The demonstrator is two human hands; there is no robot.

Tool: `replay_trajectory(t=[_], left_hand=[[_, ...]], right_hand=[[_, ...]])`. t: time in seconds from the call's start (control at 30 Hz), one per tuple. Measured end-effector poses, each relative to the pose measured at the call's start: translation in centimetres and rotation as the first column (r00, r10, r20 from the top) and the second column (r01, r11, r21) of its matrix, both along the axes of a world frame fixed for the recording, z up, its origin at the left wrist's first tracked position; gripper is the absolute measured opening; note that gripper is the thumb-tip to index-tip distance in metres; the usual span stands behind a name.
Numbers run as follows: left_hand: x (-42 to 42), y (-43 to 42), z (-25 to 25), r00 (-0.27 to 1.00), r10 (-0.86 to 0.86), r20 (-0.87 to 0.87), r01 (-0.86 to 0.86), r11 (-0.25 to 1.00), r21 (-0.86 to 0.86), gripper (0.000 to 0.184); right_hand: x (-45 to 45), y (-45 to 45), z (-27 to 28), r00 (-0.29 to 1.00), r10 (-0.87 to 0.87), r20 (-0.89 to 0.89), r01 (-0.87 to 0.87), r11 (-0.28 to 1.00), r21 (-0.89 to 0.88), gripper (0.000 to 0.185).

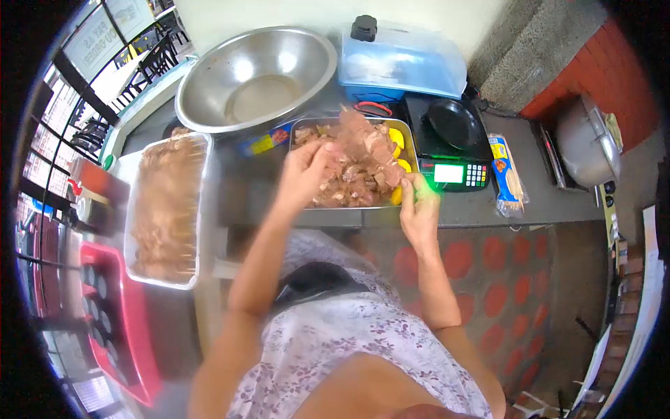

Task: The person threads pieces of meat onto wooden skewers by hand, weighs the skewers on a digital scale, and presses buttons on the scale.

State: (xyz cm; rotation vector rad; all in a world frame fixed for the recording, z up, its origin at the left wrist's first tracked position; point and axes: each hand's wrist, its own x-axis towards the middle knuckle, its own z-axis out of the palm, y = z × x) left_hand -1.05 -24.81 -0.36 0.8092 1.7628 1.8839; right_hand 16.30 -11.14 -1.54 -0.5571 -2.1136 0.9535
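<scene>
Some meat (364, 140) is pinched between left hand (304, 166) and right hand (421, 204), probably to keep it spread, with the tray (349, 207) below the grip likely catching drips.

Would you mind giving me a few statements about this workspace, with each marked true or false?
1. The left hand and right hand both hold meat over the metal tray. True.
2. A packet of sticks lies right of the scale. True.
3. The metal bowl stands right of the scale. False: the metal bowl stands left of it.
4. The white tray holds nothing. False: the white tray holds brownish meat.
5. The scale's display is lit. True.
</scene>
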Motion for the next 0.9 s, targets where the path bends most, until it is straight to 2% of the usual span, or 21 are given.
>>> replay_trajectory(t=[0.03,0.07,0.1,0.17,0.2,0.23,0.3,0.4,0.53,0.6,0.63,0.7,0.73,0.8,0.9], left_hand=[[0.3,0.2,0.6,0.989,-0.070,0.127,0.079,0.994,-0.070,0.030],[0.7,0.5,0.9,0.951,-0.161,0.265,0.156,0.987,0.040,0.033],[1.1,1.0,1.3,0.953,-0.153,0.263,0.146,0.988,0.045,0.033],[1.5,1.9,2.2,0.902,-0.197,0.384,0.068,0.944,0.324,0.028],[0.3,1.6,2.0,0.936,-0.192,0.295,0.139,0.972,0.191,0.029],[-0.1,1.8,1.8,0.938,-0.187,0.292,0.133,0.972,0.193,0.029],[-0.5,2.4,1.7,0.944,-0.230,0.236,0.148,0.936,0.320,0.031],[-0.7,2.7,2.4,0.937,-0.229,0.264,0.124,0.924,0.361,0.033],[-0.5,2.7,3.8,0.910,-0.283,0.302,0.133,0.891,0.434,0.034],[0.4,1.8,4.8,0.914,-0.325,0.243,0.244,0.919,0.311,0.034],[0.5,1.8,4.5,0.915,-0.324,0.239,0.243,0.918,0.315,0.034],[0.8,2.0,3.7,0.902,-0.421,0.095,0.394,0.893,0.218,0.034],[1.3,2.2,3.6,0.883,-0.425,0.202,0.370,0.892,0.260,0.032],[1.7,2.2,4.0,0.893,-0.397,0.211,0.347,0.908,0.236,0.031],[1.6,2.1,4.1,0.923,-0.341,0.177,0.307,0.931,0.195,0.029]], right_hand=[[-0.1,-0.4,-0.1,1.000,0.010,-0.001,-0.010,1.000,0.007,0.011],[-0.4,-1.1,0.1,0.999,0.010,-0.050,-0.011,1.000,-0.025,0.010],[-0.6,-1.7,0.3,0.995,0.007,-0.099,-0.013,0.998,-0.058,0.010],[-1.0,-2.3,0.0,0.996,0.027,-0.083,-0.035,0.995,-0.094,0.016],[-1.4,-2.4,-0.5,0.989,0.035,-0.144,-0.040,0.999,-0.030,0.016],[-1.7,-2.4,-1.1,0.978,0.046,-0.205,-0.040,0.999,0.035,0.016],[-1.7,-2.2,-1.3,0.986,0.079,-0.144,-0.077,0.997,0.022,0.017],[-1.5,-2.5,-1.0,0.993,0.114,-0.007,-0.114,0.993,-0.022,0.019],[-2.5,-2.4,-1.5,0.982,0.124,-0.145,-0.133,0.989,-0.059,0.020],[-2.7,-2.4,-1.0,0.979,0.142,-0.145,-0.168,0.968,-0.187,0.021],[-2.8,-2.4,-0.9,0.979,0.145,-0.146,-0.170,0.969,-0.181,0.021],[-3.3,-2.4,-1.0,0.972,0.144,-0.187,-0.182,0.961,-0.209,0.020],[-3.5,-2.7,-0.8,0.972,0.143,-0.187,-0.182,0.961,-0.209,0.020],[-4.0,-3.3,-0.2,0.955,0.144,-0.260,-0.171,0.982,-0.084,0.019],[-3.8,-3.2,-0.2,0.974,0.121,-0.191,-0.147,0.981,-0.129,0.019]])
